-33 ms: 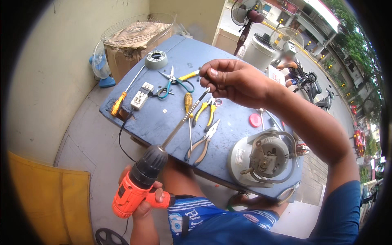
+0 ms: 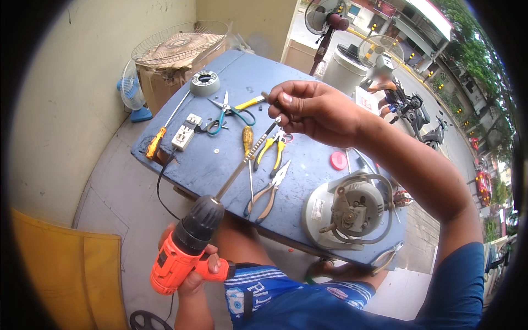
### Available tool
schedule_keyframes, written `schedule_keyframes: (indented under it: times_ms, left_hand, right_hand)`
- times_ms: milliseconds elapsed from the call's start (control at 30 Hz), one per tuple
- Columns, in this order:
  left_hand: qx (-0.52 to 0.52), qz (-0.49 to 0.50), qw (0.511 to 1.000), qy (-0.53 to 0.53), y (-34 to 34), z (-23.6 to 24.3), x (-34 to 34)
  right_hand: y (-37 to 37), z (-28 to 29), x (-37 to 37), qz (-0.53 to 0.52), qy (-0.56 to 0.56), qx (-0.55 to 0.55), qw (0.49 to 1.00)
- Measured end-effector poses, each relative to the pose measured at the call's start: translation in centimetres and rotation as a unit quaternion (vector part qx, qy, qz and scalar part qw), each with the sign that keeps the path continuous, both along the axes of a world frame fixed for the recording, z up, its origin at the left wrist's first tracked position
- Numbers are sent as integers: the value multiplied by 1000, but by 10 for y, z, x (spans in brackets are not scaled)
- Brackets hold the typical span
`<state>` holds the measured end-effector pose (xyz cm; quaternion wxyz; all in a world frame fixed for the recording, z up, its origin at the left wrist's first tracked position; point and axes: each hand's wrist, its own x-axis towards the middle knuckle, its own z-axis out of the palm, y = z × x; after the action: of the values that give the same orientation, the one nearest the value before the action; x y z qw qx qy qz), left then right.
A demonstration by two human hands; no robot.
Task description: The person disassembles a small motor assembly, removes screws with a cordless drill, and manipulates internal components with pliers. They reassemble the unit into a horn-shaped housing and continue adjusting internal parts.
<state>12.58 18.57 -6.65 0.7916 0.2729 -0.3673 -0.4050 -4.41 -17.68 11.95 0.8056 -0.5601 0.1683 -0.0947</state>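
My left hand grips an orange-and-black drill, with a long metal shaft in its chuck pointing up and away from me. My right hand is closed in a pinch just above the shaft's tip; what its fingertips hold is hidden. On the blue table beneath lie a yellow-handled screwdriver, yellow-handled pliers, long-nose pliers, teal scissors and a white socket strip. A grey motor housing sits at the right front.
A cardboard box with fan grilles and a small blue fan stand left of the table. Behind are a standing fan, a white bin, parked motorbikes and a person. A yellow seat is at lower left.
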Motion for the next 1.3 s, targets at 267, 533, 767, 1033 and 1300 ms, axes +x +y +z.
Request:
schedule_keyframes:
  times_ms: [267,533,767,1033,1300]
  left_hand:
    - [-15,-52,999,-11,-11,23,-35]
    - [11,-27,998,-49,-13,53,-59]
    - [-42,74,973,-215,-15,78,-55]
    - [42,-10,977,-210,17,114,12]
    - [117,-94,951,-270,21,148,20]
  right_hand:
    - [27,14,-79,-44,-53,-37,997]
    - [44,8,-123,-152,-163,-286,932]
    - [77,12,-167,-181,-142,-190,954]
    - [145,-30,-217,-264,195,-573,751]
    - [148,-62,-217,-302,177,-497,794]
